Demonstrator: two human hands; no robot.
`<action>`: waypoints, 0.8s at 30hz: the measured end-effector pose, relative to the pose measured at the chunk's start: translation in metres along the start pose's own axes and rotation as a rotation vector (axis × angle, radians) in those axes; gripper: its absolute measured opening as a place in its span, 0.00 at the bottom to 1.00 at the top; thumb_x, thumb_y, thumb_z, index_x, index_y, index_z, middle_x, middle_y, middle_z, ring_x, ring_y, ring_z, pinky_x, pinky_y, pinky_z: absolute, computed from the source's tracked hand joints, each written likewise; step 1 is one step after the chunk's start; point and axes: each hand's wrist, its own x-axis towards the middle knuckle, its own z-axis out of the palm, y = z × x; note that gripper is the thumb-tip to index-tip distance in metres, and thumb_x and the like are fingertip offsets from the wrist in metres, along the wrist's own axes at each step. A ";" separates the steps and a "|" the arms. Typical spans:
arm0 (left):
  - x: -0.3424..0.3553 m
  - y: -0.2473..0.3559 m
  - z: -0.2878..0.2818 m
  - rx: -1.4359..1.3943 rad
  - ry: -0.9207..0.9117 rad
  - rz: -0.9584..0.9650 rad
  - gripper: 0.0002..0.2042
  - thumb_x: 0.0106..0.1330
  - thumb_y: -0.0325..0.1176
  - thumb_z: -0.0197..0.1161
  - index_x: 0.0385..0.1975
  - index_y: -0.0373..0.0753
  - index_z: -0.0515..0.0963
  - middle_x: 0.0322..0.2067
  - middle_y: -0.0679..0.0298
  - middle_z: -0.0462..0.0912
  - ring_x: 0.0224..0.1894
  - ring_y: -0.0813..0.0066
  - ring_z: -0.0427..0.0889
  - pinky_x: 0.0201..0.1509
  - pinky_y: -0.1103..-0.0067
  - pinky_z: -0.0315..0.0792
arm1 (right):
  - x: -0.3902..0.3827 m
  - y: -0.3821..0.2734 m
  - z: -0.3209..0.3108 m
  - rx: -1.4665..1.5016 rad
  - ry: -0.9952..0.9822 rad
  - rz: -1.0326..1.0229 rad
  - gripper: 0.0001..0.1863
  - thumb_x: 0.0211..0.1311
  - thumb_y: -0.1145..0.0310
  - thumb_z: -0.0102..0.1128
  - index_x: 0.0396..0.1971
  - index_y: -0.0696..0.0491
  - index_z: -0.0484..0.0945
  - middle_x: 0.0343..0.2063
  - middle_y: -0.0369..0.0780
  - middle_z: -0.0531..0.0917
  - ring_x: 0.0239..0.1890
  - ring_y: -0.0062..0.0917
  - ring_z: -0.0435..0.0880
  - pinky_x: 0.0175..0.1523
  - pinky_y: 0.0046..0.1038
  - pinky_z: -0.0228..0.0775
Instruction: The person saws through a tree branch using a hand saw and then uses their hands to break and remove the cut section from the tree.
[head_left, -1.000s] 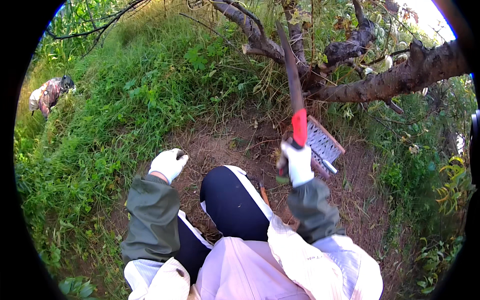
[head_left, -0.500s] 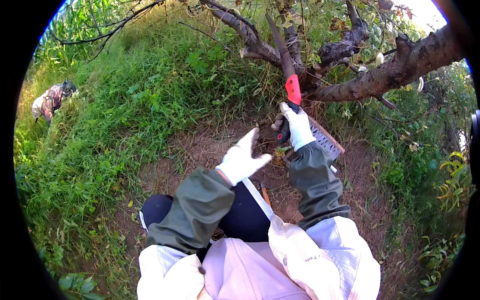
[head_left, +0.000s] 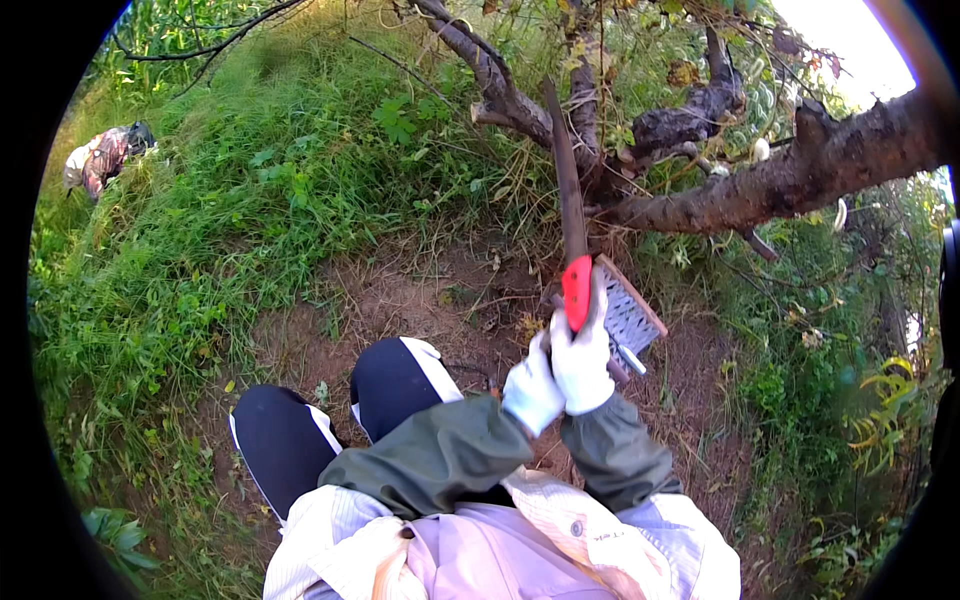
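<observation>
The saw (head_left: 571, 222) lies straight ahead of the right hand (head_left: 582, 362), above the far right part of the bare dirt patch (head_left: 420, 290). Its long axis runs away from the person, tipped slightly to the left, with the handle end toward the body and the blade tip reaching past the dirt's far edge to the forked tree trunk (head_left: 588, 95). Blade and trunk overlap in this view, so I cannot tell whether they touch.

Of the 2 hands, the right is nearer: its gloved fingers are wrapped round the handle just below the red section, thumb side up along it. The left hand (head_left: 532, 390) sits against the right hand's near left side, by the handle's lower end; its fingers are partly hidden, and I cannot tell whether they grip or only rest there.

The right forearm comes up from the lower edge, leaning a little left, wrist fairly straight. The left forearm crosses in front of the body at a low slant, its dark green sleeve (head_left: 440, 455) passing to the right of the 2 bent knees (head_left: 385, 385). Just right of the right hand, near the dirt's right edge, lie a patterned panel with a brown rim (head_left: 632, 312) and a small pale cylinder (head_left: 628, 360)
</observation>
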 end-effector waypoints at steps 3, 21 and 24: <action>0.004 0.005 -0.007 -0.015 -0.191 -0.132 0.28 0.56 0.36 0.58 0.58 0.39 0.60 0.33 0.45 0.79 0.30 0.45 0.79 0.34 0.57 0.72 | 0.007 -0.003 0.002 -0.122 0.059 -0.118 0.38 0.58 0.72 0.51 0.67 0.49 0.44 0.41 0.52 0.79 0.33 0.40 0.83 0.38 0.36 0.77; 0.063 0.052 -0.015 0.149 -0.165 -0.218 0.21 0.53 0.40 0.62 0.43 0.33 0.72 0.26 0.44 0.79 0.33 0.43 0.78 0.40 0.58 0.73 | 0.072 -0.029 -0.011 0.274 -0.122 0.215 0.37 0.57 0.77 0.50 0.66 0.43 0.51 0.32 0.45 0.80 0.25 0.29 0.80 0.32 0.29 0.75; 0.125 0.055 -0.012 0.088 -0.147 -0.340 0.20 0.53 0.47 0.63 0.33 0.33 0.77 0.31 0.41 0.79 0.38 0.46 0.78 0.42 0.61 0.73 | 0.133 -0.025 0.010 0.489 -0.112 0.116 0.35 0.58 0.77 0.50 0.65 0.46 0.52 0.28 0.41 0.78 0.18 0.21 0.75 0.24 0.24 0.70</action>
